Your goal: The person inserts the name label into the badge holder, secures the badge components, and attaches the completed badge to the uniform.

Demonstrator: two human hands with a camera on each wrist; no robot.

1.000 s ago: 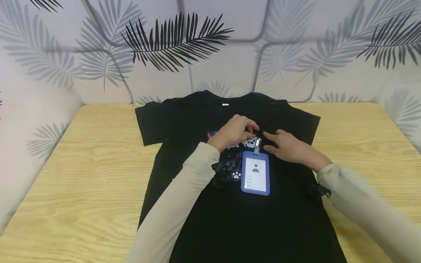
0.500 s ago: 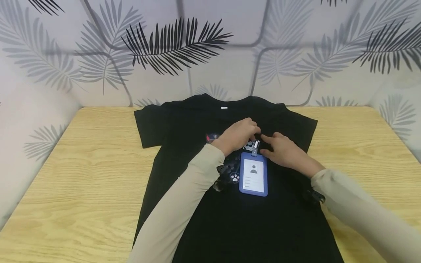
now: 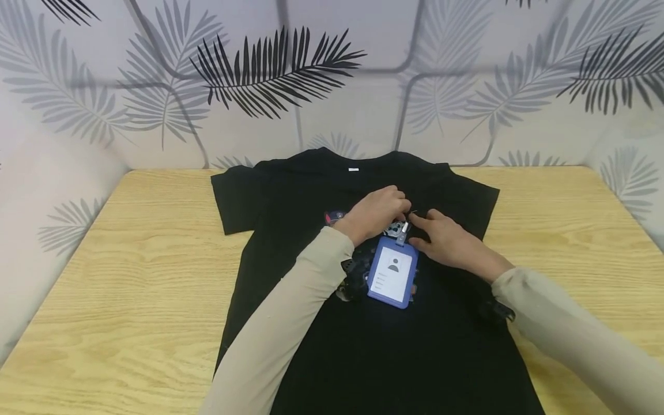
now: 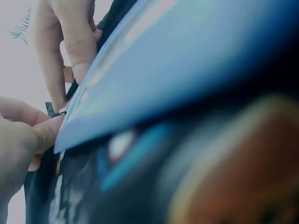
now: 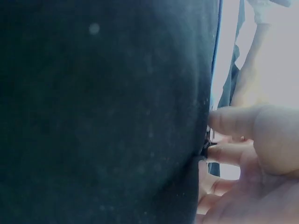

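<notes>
A black T-shirt [image 3: 311, 265] lies flat with its collar away from me. Over its chest print is a blue ID badge [image 3: 393, 272] with a white card, tilted, its lower edge towards the left. At the badge's top sits a metal clip [image 3: 404, 230]. My left hand [image 3: 374, 212] is curled over the shirt just beyond the clip, thumb and finger pinching black cloth there. My right hand [image 3: 447, 239] comes from the right, thumb and index finger closing on the clip. Part of the clip is hidden by fingers. In the left wrist view the badge [image 4: 154, 56] stands off the shirt.
The shirt is spread over a light wooden table [image 3: 129, 276]. Behind the table's far edge hangs a pale cloth backdrop [image 3: 358, 98] with leaf prints. Both forearms in beige sleeves [image 3: 287, 311] lie over the shirt and table.
The badge has turned, its lower end swinging left, uncovering some print on its right. Compared with a second ago, the left hand's fingers are closer to the clip. The right hand has barely moved.
</notes>
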